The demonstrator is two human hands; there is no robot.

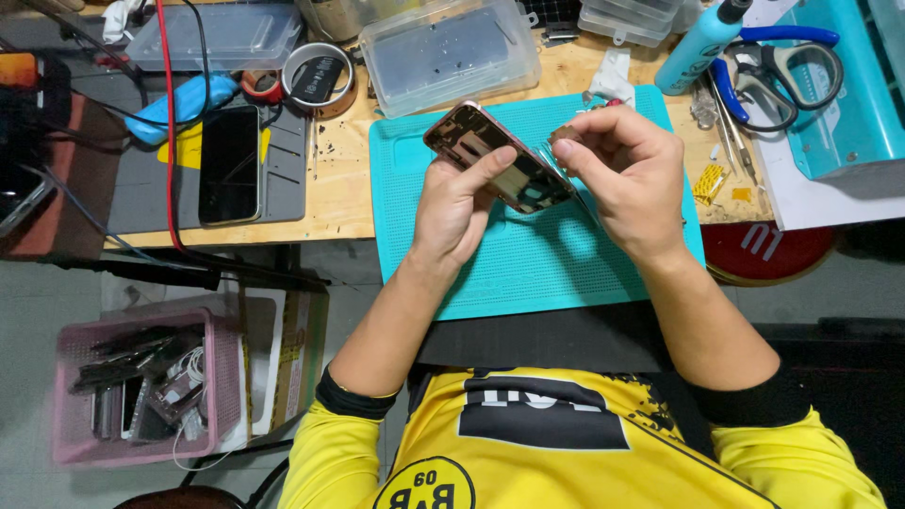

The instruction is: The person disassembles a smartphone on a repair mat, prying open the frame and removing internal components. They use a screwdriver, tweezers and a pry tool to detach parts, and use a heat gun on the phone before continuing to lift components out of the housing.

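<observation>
My left hand (459, 203) holds an opened, rose-coloured phone frame (490, 155) tilted above the teal work mat (528, 269), thumb pressed along its near edge. My right hand (627, 174) pinches thin metal tweezers (564, 168) and a small brown part at the frame's right end. The tweezer tips touch the inside of the frame. Both forearms come up from a yellow and black shirt at the bottom of the view.
A black phone (229, 165) lies on a grey mat at left. Clear plastic boxes (448, 52), a tape roll (318, 77), a teal bottle (698, 45) and blue-handled scissors (778, 71) line the back. A pink basket (141, 382) of parts sits on the floor.
</observation>
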